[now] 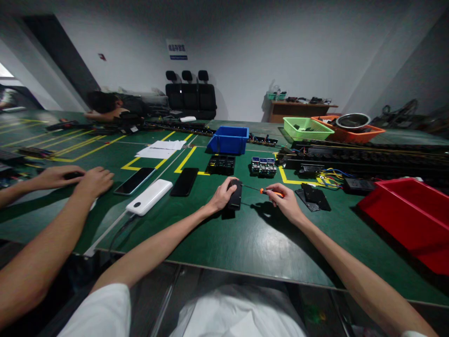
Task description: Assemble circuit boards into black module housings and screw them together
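My left hand grips a small black box, standing it on the green table with its side turned to the right. In my right hand is a screwdriver with an orange handle. Its thin shaft points left, and the tip reaches the box's right side near the top. Whether a screw sits under the tip is too small to tell. Behind the box are a black module and several small circuit units with blue tops. Flat black plates lie right of my right hand.
A white power bank, a black phone and another phone lie to the left. Beyond them a co-worker's hands rest on the table. A blue bin stands behind, a red bin at right, near wired black rails.
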{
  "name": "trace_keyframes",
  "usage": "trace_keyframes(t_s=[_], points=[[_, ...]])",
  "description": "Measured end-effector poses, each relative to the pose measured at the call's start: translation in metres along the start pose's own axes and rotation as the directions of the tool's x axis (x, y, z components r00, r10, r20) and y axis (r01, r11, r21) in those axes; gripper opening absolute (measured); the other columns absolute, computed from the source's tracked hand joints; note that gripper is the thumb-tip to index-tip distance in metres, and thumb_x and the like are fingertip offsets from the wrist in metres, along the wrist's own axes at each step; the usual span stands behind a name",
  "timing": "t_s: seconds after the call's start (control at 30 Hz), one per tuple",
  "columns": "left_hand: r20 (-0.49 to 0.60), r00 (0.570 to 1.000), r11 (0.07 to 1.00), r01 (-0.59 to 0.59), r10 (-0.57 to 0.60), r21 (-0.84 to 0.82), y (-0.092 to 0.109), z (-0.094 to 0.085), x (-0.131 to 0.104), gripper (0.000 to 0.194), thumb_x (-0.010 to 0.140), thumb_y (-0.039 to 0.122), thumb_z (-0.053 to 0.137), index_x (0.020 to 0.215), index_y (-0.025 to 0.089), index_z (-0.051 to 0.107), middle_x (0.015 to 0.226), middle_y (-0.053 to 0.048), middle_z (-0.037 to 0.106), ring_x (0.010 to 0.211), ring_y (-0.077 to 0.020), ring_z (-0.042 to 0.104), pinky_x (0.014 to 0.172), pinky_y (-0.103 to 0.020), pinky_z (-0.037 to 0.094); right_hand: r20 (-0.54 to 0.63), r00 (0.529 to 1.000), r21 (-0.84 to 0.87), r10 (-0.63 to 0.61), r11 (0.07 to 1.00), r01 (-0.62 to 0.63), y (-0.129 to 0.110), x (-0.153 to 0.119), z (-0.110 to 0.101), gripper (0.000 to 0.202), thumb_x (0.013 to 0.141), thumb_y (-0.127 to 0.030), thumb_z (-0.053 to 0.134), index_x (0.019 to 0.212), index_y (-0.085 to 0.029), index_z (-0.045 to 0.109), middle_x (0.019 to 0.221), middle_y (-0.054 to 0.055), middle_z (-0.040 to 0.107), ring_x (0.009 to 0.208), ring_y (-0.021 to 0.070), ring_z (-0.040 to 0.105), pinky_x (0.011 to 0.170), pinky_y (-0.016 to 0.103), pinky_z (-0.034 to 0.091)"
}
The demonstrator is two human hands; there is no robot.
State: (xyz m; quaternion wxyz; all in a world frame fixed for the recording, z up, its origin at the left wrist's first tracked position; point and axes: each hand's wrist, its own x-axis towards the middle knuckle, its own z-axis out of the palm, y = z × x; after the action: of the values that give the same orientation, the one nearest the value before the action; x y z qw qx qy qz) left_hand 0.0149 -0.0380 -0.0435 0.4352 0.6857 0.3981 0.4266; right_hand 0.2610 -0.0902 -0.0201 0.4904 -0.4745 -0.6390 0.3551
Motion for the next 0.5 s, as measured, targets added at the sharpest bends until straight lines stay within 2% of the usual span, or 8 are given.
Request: trace_keyframes(t_s=[0.17, 0.3, 0.5], points=[[-0.053, 0.999, 1.000, 0.001, -0.001, 0.000, -0.0014, 0.0013, 0.0015, 0.039, 0.083, 0.041, 0.050, 0.115, 0.019, 0.053, 0.098, -0.004, 0.064, 0.083, -0.0177, 0.061, 0.079, -0.032, 0.049, -0.048, 0.999, 0.012, -0.003, 1.000, 0.004, 0.0067, 0.0019, -0.0011, 0.032, 0.080, -0.047, 0.062, 0.092, -0.017, 0.062, 0.061, -0.003, 0.053, 0.048, 0.0089, 0.045, 0.044, 0.022, 0.035], [-0.136, 0.991, 0.996, -0.005, -0.008, -0.094, -0.0030, 0.0020, 0.0050, 0.042, 0.079, 0.040, 0.058, 0.115, 0.019, 0.053, 0.101, -0.005, 0.061, 0.088, -0.0173, 0.059, 0.080, -0.030, 0.048, -0.056, 0.998, 0.025, -0.005, 1.000, 0.006, 0.0060, 0.0018, -0.0010, 0.031, 0.080, -0.046, 0.062, 0.092, -0.018, 0.061, 0.061, -0.003, 0.053, 0.048, 0.0093, 0.046, 0.044, 0.022, 0.036], [-0.088, 0.979, 0.929, 0.143, -0.183, -0.342, 0.0035, 0.0051, 0.0027, 0.053, 0.071, 0.037, 0.070, 0.119, 0.021, 0.052, 0.099, -0.005, 0.059, 0.084, -0.0175, 0.059, 0.065, -0.027, 0.053, -0.100, 0.994, 0.049, -0.047, 0.997, 0.052, 0.0053, 0.0019, -0.0007, 0.027, 0.084, -0.042, 0.057, 0.098, -0.019, 0.063, 0.071, 0.000, 0.057, 0.053, 0.0100, 0.049, 0.049, 0.023, 0.041]])
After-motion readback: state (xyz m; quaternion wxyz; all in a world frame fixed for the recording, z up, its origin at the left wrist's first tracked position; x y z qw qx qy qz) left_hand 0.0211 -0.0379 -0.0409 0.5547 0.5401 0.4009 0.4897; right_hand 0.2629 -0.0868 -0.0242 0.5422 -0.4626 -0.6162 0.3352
